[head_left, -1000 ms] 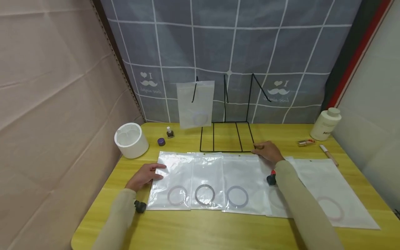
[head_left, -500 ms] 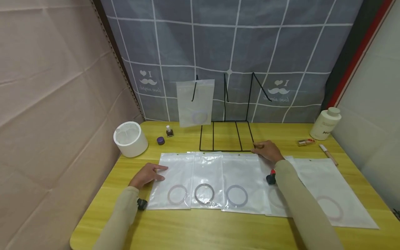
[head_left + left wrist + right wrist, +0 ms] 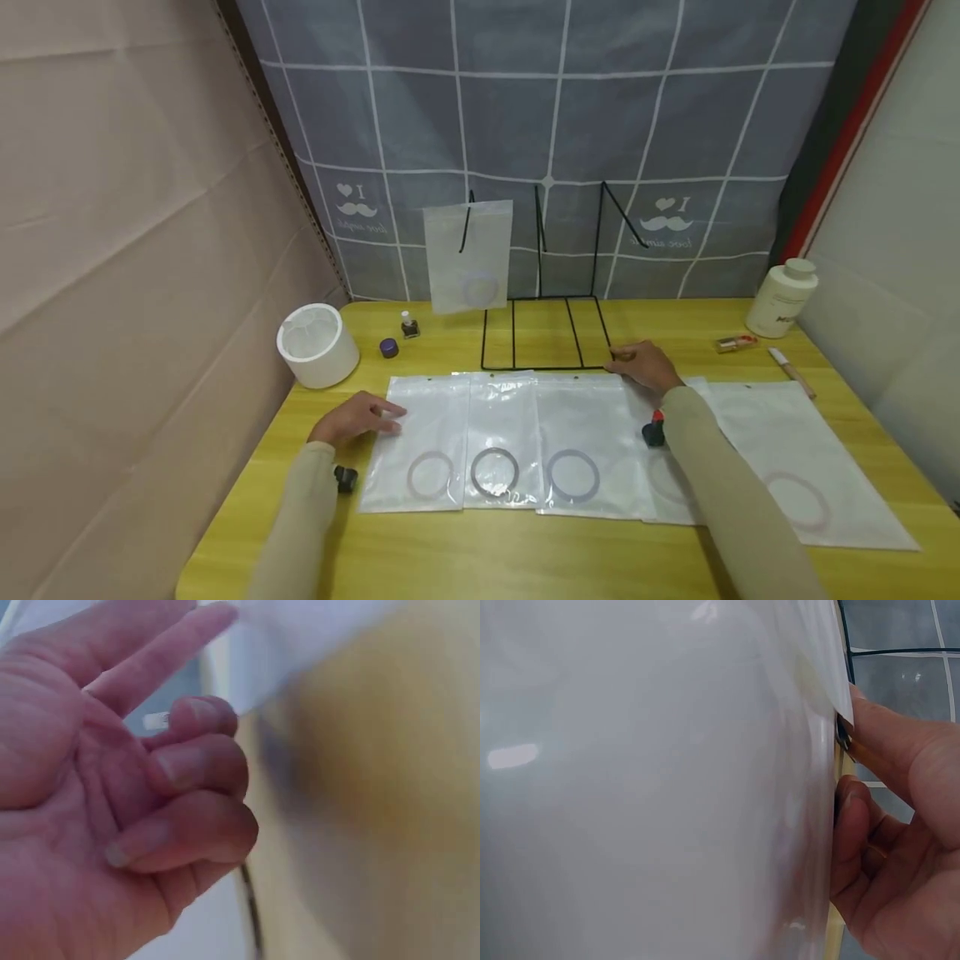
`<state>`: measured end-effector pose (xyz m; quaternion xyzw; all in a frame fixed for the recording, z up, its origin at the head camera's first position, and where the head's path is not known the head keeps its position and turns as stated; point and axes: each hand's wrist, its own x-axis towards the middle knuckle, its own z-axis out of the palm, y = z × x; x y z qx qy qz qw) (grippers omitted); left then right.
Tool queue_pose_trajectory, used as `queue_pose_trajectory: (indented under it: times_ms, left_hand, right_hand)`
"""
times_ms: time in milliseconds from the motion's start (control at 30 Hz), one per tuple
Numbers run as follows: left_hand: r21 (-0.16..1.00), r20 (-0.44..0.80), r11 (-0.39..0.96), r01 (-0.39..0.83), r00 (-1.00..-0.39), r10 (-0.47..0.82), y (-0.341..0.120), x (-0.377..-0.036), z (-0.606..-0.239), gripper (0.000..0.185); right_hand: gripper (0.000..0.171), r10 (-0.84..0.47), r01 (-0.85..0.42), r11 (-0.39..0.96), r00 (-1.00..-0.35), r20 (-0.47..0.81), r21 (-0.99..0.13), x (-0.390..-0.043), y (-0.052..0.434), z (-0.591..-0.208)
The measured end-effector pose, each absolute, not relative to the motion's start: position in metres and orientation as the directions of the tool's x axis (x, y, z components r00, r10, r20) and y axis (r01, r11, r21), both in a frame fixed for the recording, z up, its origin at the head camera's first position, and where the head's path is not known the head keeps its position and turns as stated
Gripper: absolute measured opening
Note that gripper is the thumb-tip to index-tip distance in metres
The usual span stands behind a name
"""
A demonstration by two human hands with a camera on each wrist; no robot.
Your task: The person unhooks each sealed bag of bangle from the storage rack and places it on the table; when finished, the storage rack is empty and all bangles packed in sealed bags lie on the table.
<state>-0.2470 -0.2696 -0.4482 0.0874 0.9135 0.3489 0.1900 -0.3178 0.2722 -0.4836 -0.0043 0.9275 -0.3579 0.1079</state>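
Several clear plastic bags, each with a pale ring inside, lie side by side on the yellow table (image 3: 525,558). My left hand (image 3: 360,417) rests at the left edge of the leftmost bag (image 3: 427,425). In the left wrist view that hand (image 3: 150,787) has its forefinger out toward the bag's edge (image 3: 300,637), the other fingers loosely curled, holding nothing. My right hand (image 3: 643,367) is at the far right corner of the third bag (image 3: 581,417). In the right wrist view its thumb and fingers (image 3: 900,825) pinch that bag's edge (image 3: 652,787).
A black wire rack (image 3: 542,333) stands behind the bags, with one bag (image 3: 468,254) hanging on it. A white round container (image 3: 317,343), a small bottle (image 3: 408,325) and a purple cap (image 3: 388,347) sit at the left. A white bottle (image 3: 782,297) stands far right.
My left hand has drawn back a little, from lying on the leftmost bag to its left edge. The right hand stays at the third bag's corner. The view has shifted slightly.
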Motion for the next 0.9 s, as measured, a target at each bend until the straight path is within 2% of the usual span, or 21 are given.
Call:
queue_pose_trajectory:
  times_ms: [67, 200, 367, 533, 667, 900]
  left_hand:
    - [0.645, -0.246, 0.757, 0.104, -0.91, 0.335, -0.266, -0.26, -0.441, 0.033]
    - [0.679, -0.148, 0.723, 0.131, -0.94, 0.309, -0.248, -0.292, -0.421, 0.036]
    - [0.789, 0.015, 0.604, 0.117, -0.985, 0.171, -0.215, -0.334, -0.392, 0.037]
    - [0.828, 0.193, 0.515, 0.222, -0.975, 0.109, -0.189, -0.366, -0.369, 0.043]
    - [0.858, 0.253, 0.44, 0.265, -0.964, 0.088, -0.179, -0.379, -0.359, 0.046]
    - [0.88, 0.335, 0.341, 0.329, -0.941, 0.044, -0.154, -0.38, -0.353, 0.036]
  right_hand:
    - [0.062, -0.09, 0.059, 0.739, -0.979, -0.185, -0.671, -0.316, 0.273, -0.485]
    - [0.062, -0.086, 0.058, 0.728, -0.981, -0.174, -0.683, -0.314, 0.273, -0.488]
    - [0.062, -0.081, 0.058, 0.721, -0.983, -0.167, -0.69, -0.314, 0.272, -0.49]
    - [0.061, -0.054, 0.08, 0.729, -0.983, -0.174, -0.68, -0.315, 0.268, -0.49]
    - [0.061, -0.055, 0.087, 0.726, -0.982, -0.183, -0.682, -0.315, 0.263, -0.491]
    - [0.059, -0.009, 0.127, 0.727, -0.981, -0.195, -0.675, -0.314, 0.266, -0.489]
